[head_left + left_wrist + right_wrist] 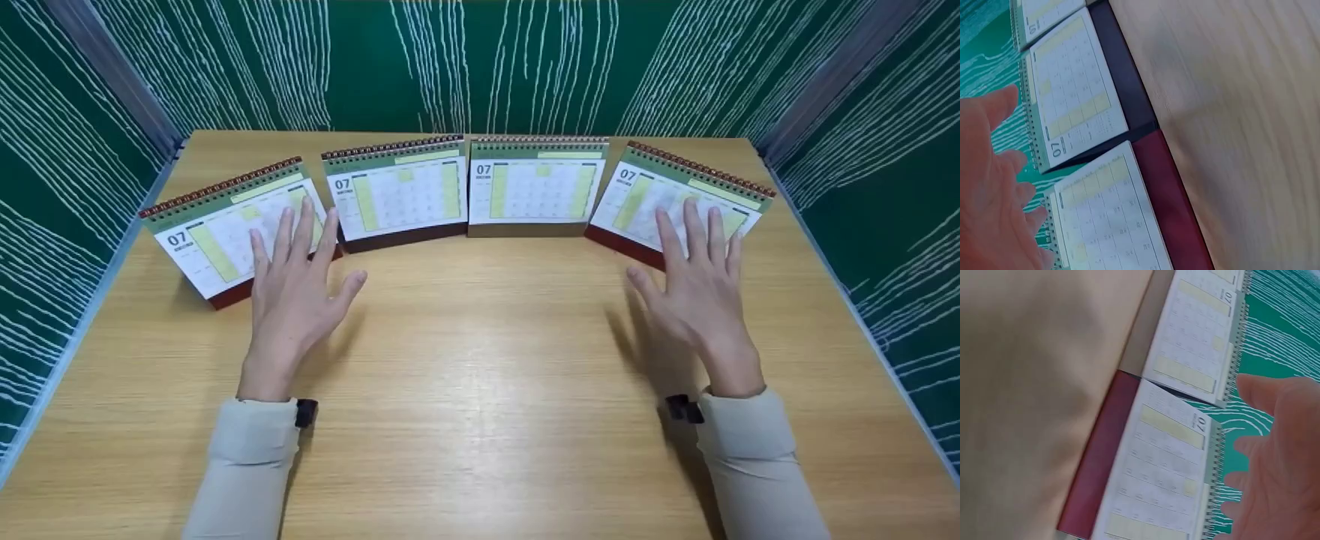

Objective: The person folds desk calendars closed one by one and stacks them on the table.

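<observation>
Several spiral-bound desk calendars stand in a curved row at the back of the table, each showing a page marked 07. Over the leftmost calendar (202, 247), which has a dark red base, my left hand (296, 289) is held with fingers spread, overlapping its page in the head view. My right hand (697, 285) is spread in the same way before the rightmost calendar (637, 195), also on a red base. Between them stand a calendar with a dark base (405, 191) and one with a brown base (536, 187). Neither hand grips anything.
The wooden table (480, 390) runs toward me in front of the calendars. Green panels (367, 67) with wavy white lines rise behind and at both sides, with grey posts (112, 75) at the back corners. Small black devices (306, 412) sit at both cuffs.
</observation>
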`<action>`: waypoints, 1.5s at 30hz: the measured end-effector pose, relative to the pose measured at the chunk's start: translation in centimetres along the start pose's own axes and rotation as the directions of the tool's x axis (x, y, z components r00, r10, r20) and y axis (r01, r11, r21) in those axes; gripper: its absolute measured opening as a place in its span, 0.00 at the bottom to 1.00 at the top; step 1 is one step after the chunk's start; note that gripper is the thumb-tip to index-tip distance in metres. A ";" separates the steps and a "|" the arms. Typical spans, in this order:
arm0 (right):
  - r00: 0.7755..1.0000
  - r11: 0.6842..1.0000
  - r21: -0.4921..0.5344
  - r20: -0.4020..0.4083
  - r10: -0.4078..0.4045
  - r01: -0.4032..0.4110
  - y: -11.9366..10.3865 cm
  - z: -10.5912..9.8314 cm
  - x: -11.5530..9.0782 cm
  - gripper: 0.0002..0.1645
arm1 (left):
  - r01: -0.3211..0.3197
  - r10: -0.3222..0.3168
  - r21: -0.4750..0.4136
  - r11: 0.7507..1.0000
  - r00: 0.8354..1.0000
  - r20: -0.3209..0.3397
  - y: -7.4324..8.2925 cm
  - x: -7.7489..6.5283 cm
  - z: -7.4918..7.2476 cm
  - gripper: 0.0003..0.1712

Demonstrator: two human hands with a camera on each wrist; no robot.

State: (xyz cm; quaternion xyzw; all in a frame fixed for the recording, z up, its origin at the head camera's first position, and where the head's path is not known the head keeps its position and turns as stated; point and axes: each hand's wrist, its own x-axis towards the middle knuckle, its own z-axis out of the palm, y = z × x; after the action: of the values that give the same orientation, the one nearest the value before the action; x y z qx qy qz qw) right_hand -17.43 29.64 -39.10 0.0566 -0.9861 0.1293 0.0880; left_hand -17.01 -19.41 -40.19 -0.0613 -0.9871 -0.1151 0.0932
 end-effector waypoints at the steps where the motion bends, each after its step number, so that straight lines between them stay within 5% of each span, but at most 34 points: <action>1: 1.000 1.000 0.001 -0.001 -0.003 0.003 0.1 -0.4 0.2 0.52 | -0.009 0.009 -0.002 1.000 1.000 0.000 0.2 0.2 -0.1 0.51; 17: 0.995 0.987 0.143 -0.047 0.087 -0.079 2.4 -6.1 2.8 0.50 | -0.200 0.199 -0.151 0.968 0.980 -0.019 7.5 4.7 -0.9 0.49; 26: 0.984 0.956 0.251 -0.048 0.171 -0.154 4.2 -7.0 3.8 0.47 | -0.251 0.249 -0.369 0.895 0.967 -0.053 11.7 7.0 -0.1 0.45; 35: 0.968 0.883 0.425 -0.056 0.247 -0.201 6.3 -6.9 4.5 0.44 | -0.257 0.275 -0.520 0.815 0.961 -0.044 15.0 8.9 1.4 0.42; 45: 0.923 0.735 0.586 0.058 0.381 -0.341 8.0 -6.7 4.8 0.42 | -0.218 0.296 -0.651 0.727 0.955 0.010 18.3 10.5 3.3 0.41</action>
State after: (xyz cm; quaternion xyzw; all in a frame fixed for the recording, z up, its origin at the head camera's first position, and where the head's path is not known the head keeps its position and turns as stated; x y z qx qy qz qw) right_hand -22.14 38.68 -33.82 -0.1156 -0.8861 0.4431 0.0718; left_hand -25.17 0.10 -37.31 -0.2321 -0.8728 -0.4286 0.0255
